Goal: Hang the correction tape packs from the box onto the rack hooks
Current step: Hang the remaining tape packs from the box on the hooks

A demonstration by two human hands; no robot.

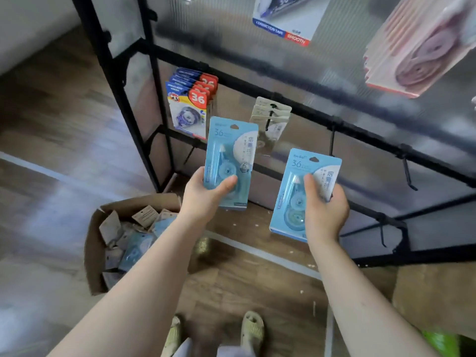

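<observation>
Head view: my left hand (206, 194) pinches light-blue pack (230, 161) by lower end, thumb across front; right hand (325, 212) grips second blue pack (305, 191) same way. Both packs upright, long axis vertical, hang holes on top. I judge bare hook (332, 140) target: it juts from rack bar (304, 109) just above and right of right pack, so right hand nearer. Left pack sits beside grey packs (271, 117) already hung. Cardboard box (103, 248) on floor, near left, holds jumbled loose packs, mostly card backs up.
</observation>
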